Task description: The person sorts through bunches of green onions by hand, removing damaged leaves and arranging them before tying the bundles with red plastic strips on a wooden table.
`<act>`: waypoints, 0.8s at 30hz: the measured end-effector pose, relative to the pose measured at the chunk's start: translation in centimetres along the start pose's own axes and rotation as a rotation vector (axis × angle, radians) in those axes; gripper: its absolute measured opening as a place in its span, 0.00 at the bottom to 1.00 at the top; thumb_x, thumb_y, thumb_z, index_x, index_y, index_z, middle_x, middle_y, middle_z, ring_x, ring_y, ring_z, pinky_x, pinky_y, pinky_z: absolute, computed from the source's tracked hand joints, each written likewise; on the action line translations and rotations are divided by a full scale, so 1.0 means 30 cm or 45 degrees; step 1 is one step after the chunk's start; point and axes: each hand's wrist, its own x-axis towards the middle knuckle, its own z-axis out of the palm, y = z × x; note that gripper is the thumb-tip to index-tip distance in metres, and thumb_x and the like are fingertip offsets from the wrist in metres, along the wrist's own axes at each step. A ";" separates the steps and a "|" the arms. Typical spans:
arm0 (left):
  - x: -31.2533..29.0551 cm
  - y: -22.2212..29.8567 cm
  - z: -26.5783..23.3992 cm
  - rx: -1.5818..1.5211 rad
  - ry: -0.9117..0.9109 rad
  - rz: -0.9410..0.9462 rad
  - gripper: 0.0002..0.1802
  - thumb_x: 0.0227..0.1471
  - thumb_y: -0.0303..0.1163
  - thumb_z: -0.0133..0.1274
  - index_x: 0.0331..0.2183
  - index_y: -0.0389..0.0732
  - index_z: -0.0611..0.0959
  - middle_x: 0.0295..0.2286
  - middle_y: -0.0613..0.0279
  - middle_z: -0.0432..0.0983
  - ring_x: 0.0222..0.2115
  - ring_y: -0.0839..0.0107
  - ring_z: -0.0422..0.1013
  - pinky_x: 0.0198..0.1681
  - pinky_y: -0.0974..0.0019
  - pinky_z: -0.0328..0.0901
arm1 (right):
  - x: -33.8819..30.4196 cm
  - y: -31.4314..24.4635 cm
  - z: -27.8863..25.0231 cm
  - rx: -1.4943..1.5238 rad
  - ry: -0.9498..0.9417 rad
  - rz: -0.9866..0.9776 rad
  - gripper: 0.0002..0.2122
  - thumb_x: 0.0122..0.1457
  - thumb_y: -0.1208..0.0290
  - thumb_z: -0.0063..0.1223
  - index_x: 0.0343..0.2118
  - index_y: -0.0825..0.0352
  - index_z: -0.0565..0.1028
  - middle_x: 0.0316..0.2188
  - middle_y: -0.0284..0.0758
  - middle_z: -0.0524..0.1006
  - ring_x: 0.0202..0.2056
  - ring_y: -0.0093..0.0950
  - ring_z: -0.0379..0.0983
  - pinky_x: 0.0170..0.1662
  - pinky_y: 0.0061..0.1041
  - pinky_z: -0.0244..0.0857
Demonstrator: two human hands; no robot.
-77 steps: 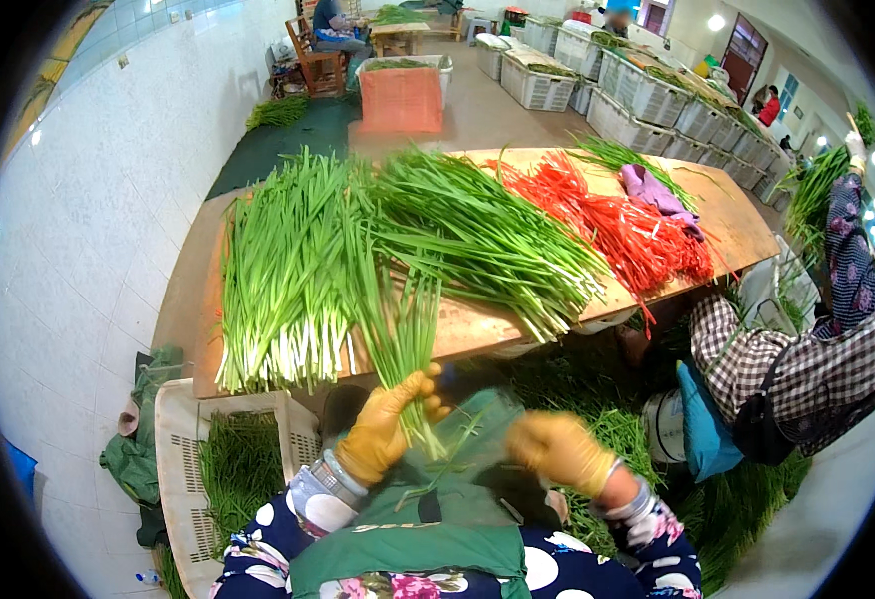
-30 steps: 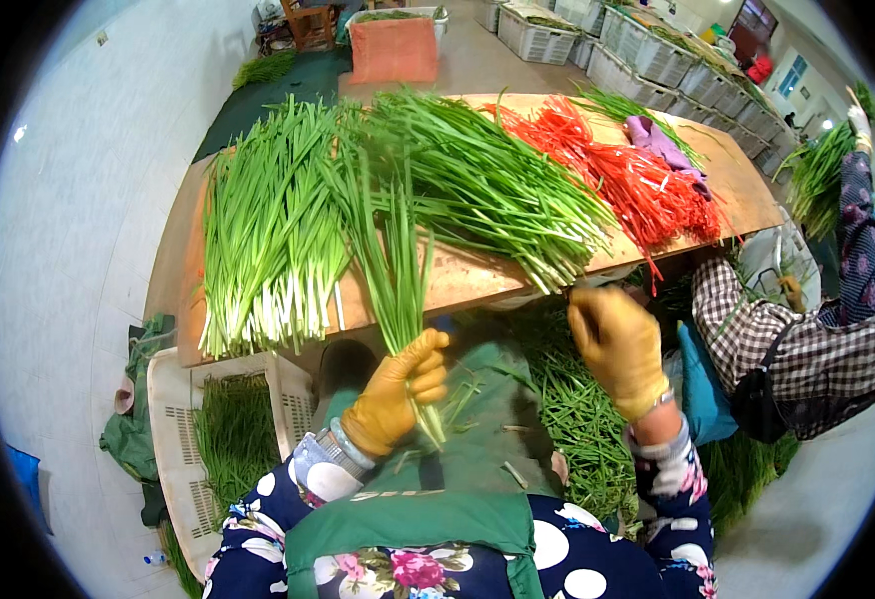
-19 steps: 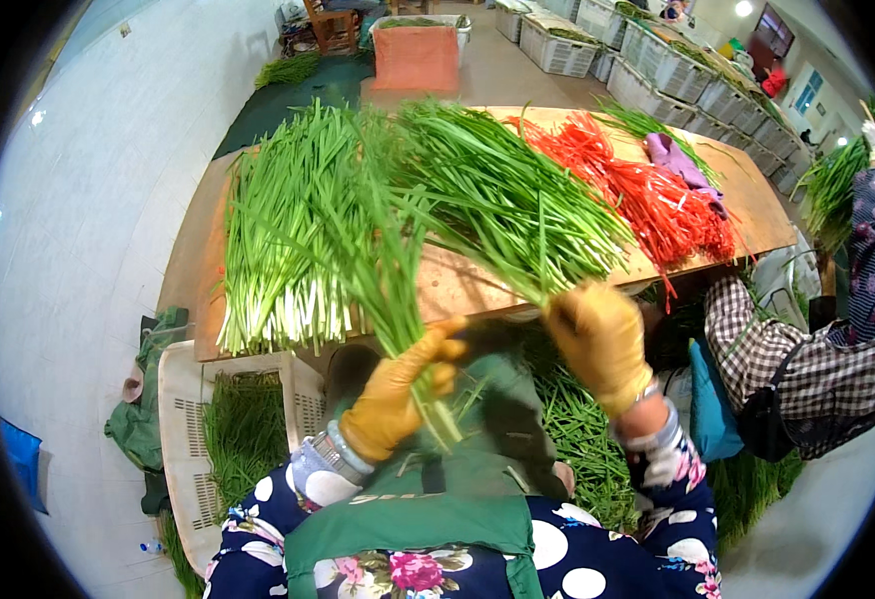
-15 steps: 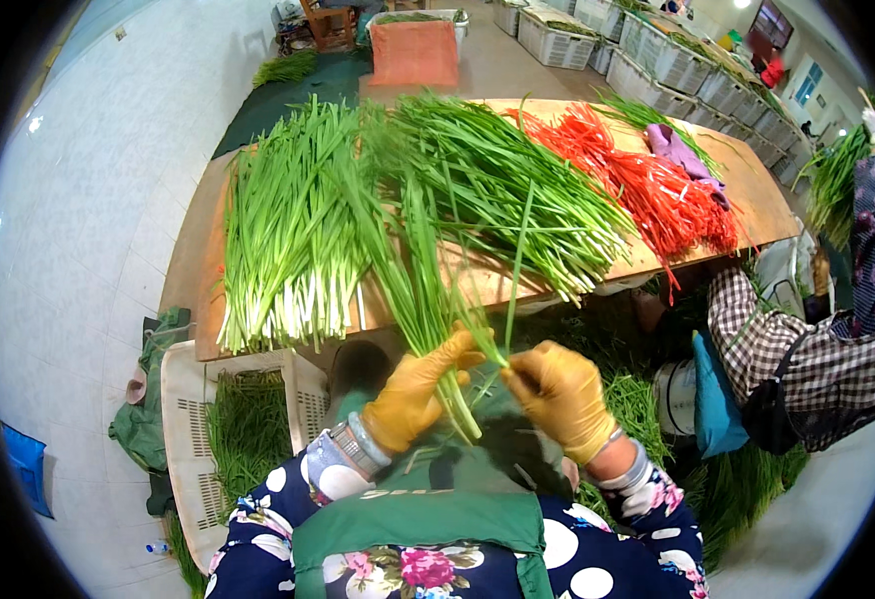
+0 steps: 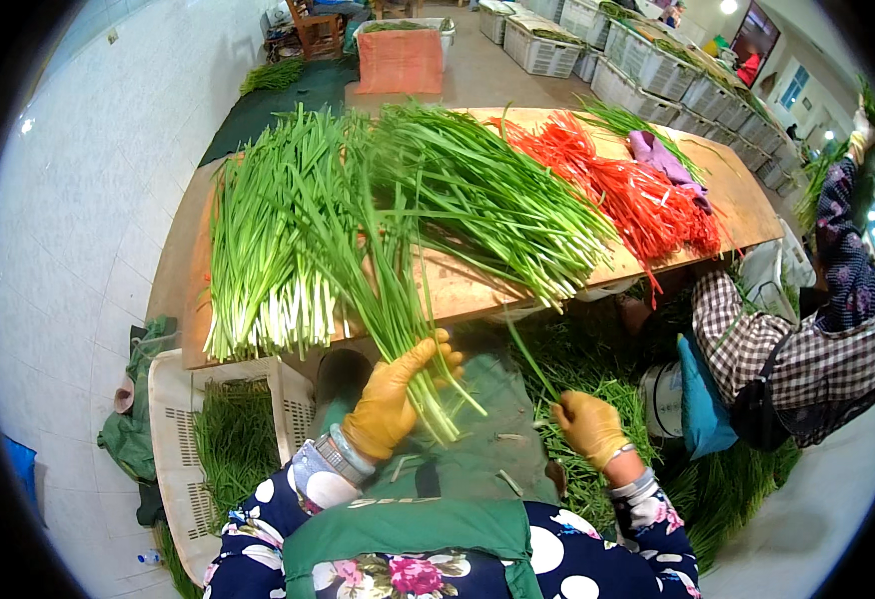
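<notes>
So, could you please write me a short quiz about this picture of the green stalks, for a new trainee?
1. True or false: the left hand holds a bunch of green stalks upright over the lap.
2. What lies on the wooden table right of the green piles?
A. red bands
B. blue bottles
C. white plates
3. Fill in: the right hand pulls a single thin ____ away from the bunch.

Key
1. True: the gloved fingers are closed around the bunch near its pale ends.
2. A: a heap of red bands.
3. Stalk, pinched at the fingertips.
</notes>
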 end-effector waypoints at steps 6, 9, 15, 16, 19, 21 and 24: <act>0.022 0.020 0.005 -0.109 -0.056 -0.234 0.19 0.60 0.36 0.49 0.48 0.35 0.74 0.35 0.61 0.75 0.22 0.76 0.63 0.27 0.73 0.63 | 0.119 -0.087 -0.232 -0.118 0.594 -0.343 0.09 0.52 0.62 0.57 0.29 0.62 0.73 0.23 0.36 0.72 0.26 0.37 0.72 0.29 0.36 0.66; 0.021 0.048 -0.001 -0.401 -0.429 -0.316 0.22 0.62 0.36 0.45 0.52 0.32 0.70 0.22 0.71 0.59 0.18 0.80 0.51 0.22 0.76 0.52 | 0.281 -0.251 -0.331 -0.189 0.824 -0.516 0.10 0.50 0.63 0.59 0.25 0.62 0.71 0.23 0.36 0.71 0.26 0.36 0.71 0.29 0.34 0.66; -0.020 0.106 0.053 -0.324 -0.652 -0.062 0.17 0.63 0.33 0.43 0.51 0.36 0.73 0.16 0.73 0.53 0.15 0.83 0.51 0.20 0.77 0.51 | 0.434 -0.192 -0.271 0.176 0.782 -0.548 0.09 0.48 0.68 0.63 0.27 0.66 0.75 0.24 0.38 0.71 0.27 0.37 0.70 0.30 0.33 0.64; -0.026 0.096 0.051 -0.277 -0.449 -0.069 0.18 0.62 0.33 0.44 0.51 0.36 0.73 0.16 0.73 0.54 0.16 0.83 0.51 0.20 0.77 0.51 | 0.403 -0.221 -0.262 0.579 0.699 -0.472 0.08 0.49 0.71 0.64 0.27 0.68 0.76 0.23 0.36 0.71 0.27 0.31 0.70 0.30 0.28 0.63; -0.017 0.047 0.040 -0.028 -0.061 -0.142 0.19 0.58 0.34 0.52 0.49 0.38 0.73 0.27 0.67 0.71 0.20 0.80 0.61 0.24 0.76 0.58 | 0.284 -0.284 -0.216 1.109 0.320 -0.312 0.11 0.51 0.67 0.63 0.29 0.70 0.77 0.23 0.40 0.74 0.25 0.29 0.70 0.30 0.26 0.65; -0.011 0.005 0.034 0.076 -0.056 -0.083 0.18 0.55 0.33 0.55 0.46 0.37 0.75 0.34 0.61 0.76 0.25 0.77 0.69 0.26 0.75 0.66 | 0.230 -0.297 -0.143 1.013 0.251 -0.349 0.12 0.50 0.67 0.64 0.30 0.71 0.77 0.24 0.39 0.74 0.25 0.29 0.71 0.31 0.27 0.66; 0.010 -0.019 0.011 0.210 -0.067 -0.065 0.13 0.54 0.33 0.57 0.39 0.36 0.78 0.32 0.61 0.77 0.26 0.77 0.72 0.25 0.78 0.68 | 0.162 -0.326 -0.087 0.942 0.193 -0.353 0.12 0.51 0.66 0.63 0.30 0.71 0.76 0.26 0.40 0.74 0.26 0.31 0.70 0.31 0.28 0.65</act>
